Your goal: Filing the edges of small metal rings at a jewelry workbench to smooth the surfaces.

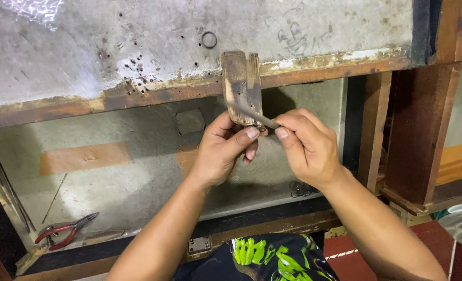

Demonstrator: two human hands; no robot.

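You are looking down at your own two bare hands, raised in front of a worn wooden block (242, 86) that juts from the rusty front edge of a grey workbench top (137, 47). Your left hand (221, 151) is curled just below the block, its thumb and forefinger closed on the lower end of a thin, flat metal strip (256, 118). Your right hand (306, 145) pinches the same strip a little further along, thumb and forefinger pressed together on it. The strip lies slanted across the bottom of the block and touches the wood. It looks light, stiff and narrow, probably smooth and easy to let slip or bend, so a firm fingertip pinch close to the block on both sides seems the safest hold. The block itself appears hard, scuffed and fixed in place. Below the block, in the shadowed recess under the bench, a small heap of dark metal rings (301, 188) sits near your right wrist. Far to the left of the block, red-handled pliers (64, 231) lie on the recess floor, well apart from both hands.
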